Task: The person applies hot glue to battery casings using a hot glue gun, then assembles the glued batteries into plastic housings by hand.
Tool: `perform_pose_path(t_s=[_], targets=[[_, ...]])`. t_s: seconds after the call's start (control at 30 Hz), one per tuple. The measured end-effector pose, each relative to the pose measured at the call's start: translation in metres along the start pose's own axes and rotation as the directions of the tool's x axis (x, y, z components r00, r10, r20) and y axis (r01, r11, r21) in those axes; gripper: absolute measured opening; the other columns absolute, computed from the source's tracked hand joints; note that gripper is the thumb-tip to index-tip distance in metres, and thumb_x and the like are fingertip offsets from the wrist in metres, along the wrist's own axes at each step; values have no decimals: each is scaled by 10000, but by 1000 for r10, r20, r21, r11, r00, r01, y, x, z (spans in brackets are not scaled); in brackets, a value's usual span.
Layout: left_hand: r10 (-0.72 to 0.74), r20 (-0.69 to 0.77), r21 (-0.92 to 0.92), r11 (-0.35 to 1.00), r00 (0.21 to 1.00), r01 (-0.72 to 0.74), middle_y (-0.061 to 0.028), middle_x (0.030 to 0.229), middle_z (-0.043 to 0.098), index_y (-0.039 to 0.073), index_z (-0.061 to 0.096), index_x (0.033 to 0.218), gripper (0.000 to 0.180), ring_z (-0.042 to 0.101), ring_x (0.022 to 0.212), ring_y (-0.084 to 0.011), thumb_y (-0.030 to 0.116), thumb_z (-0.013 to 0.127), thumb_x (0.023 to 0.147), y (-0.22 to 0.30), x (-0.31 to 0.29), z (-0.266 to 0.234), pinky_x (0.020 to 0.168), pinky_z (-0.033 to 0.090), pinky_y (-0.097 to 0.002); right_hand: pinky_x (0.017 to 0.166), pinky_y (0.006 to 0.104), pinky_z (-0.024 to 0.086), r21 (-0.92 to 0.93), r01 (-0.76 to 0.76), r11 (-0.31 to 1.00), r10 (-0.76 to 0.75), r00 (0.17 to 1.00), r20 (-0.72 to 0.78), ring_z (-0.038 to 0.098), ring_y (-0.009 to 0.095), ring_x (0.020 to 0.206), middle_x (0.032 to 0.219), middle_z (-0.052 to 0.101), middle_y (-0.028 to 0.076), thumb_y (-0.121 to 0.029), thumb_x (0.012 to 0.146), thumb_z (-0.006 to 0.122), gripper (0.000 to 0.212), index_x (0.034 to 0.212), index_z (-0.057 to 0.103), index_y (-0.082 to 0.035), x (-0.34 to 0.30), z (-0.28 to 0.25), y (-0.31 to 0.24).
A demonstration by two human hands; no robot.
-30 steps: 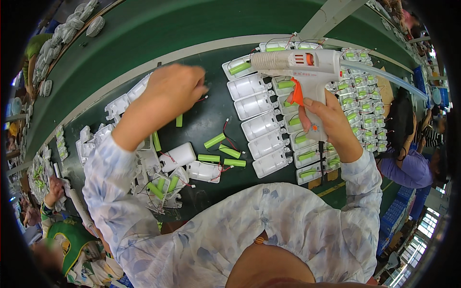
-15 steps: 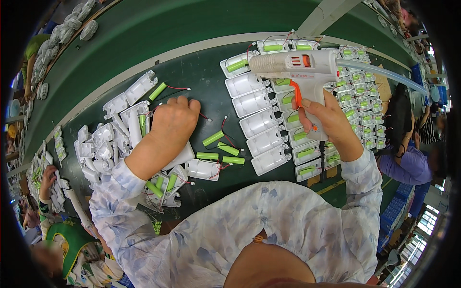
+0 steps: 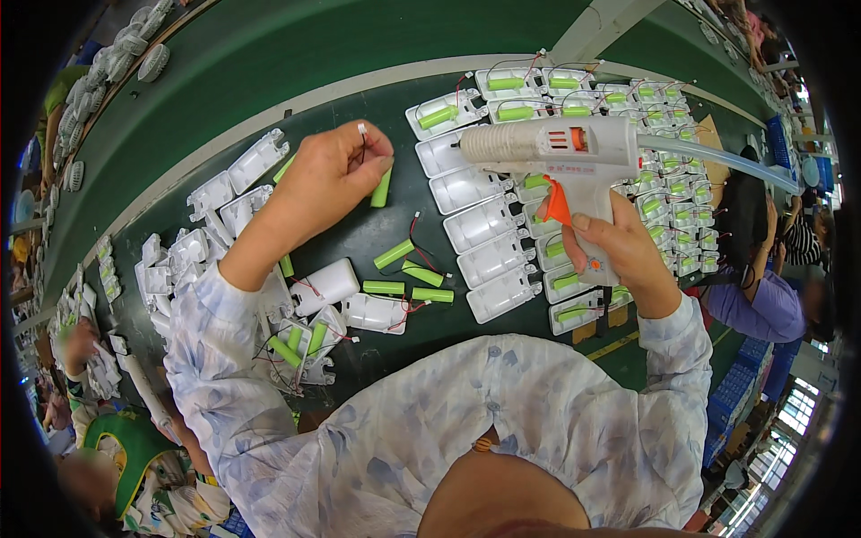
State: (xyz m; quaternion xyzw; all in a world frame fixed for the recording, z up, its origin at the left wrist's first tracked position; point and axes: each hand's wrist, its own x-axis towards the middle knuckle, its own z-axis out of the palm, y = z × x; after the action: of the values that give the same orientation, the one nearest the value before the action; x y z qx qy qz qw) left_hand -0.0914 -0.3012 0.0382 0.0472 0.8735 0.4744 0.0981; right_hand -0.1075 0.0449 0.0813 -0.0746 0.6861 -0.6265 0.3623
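Observation:
My right hand (image 3: 614, 238) is closed round the handle of a white hot glue gun (image 3: 587, 148) with an orange trigger; its nozzle points left, over the column of white plastic shells. A clear glue stick (image 3: 717, 160) runs out of its back end. Pinched in my left hand (image 3: 336, 175) is a green battery cell (image 3: 381, 189) with a lead and small white plug, raised over the table left of the shells. Below the nozzle lie several bare white shells (image 3: 475, 224). The shell (image 3: 444, 114) at the far end of that column holds a green cell.
Loose green cells (image 3: 395, 255) lie mid-table, near a white shell (image 3: 375, 313). A heap of white shells (image 3: 184, 260) is at the left. Rows of shells with cells (image 3: 668, 193) fill the right side. Co-workers sit at the left (image 3: 134, 466) and right (image 3: 762, 300).
My left hand has moved up and right from the heap, now bringing a green battery cell into view. The glue gun has shifted slightly right and down.

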Motion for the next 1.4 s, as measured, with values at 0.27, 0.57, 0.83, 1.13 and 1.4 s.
perform_pose_path(t_s=[0.27,0.57,0.83,1.13,1.4], targets=[[402,-145,157,912,904,-380,-102,812,642,17,662,918,87,621,710,-269,84,640,867,3,43,17,683,508,-361,537,252,423,-96,-64,993,68,997,37,524,101,549,679,572,38,-218,940,562,285,1110,548,10,4,6,3],[643,-73,442,706,762,-553,-91,889,562,38,707,877,115,552,900,-290,46,710,762,12,75,49,760,467,-381,554,259,440,-39,-41,998,40,999,-13,541,110,563,732,597,53,-189,946,565,277,1125,546,22,-10,2,3],[644,-7,517,657,765,-549,-65,844,542,62,734,801,86,540,847,-263,88,753,721,3,80,67,717,474,-372,565,247,470,-62,-1,998,-1,1000,-29,562,115,568,1187,647,128,-200,919,541,414,1265,507,27,-22,0,11],[515,-29,453,771,857,-448,-117,884,596,18,651,886,113,581,861,-316,86,676,800,26,44,27,734,482,-397,558,260,428,22,-4,1000,5,999,-47,538,122,552,689,597,52,-183,946,539,298,1175,548,7,-12,1,9],[125,393,476,820,911,-318,-133,884,612,46,606,899,193,618,869,-341,111,703,745,24,-38,27,721,501,-436,535,253,412,25,-38,999,39,997,-61,522,112,541,662,578,39,-182,939,536,256,1115,564,2,-2,3,8]])
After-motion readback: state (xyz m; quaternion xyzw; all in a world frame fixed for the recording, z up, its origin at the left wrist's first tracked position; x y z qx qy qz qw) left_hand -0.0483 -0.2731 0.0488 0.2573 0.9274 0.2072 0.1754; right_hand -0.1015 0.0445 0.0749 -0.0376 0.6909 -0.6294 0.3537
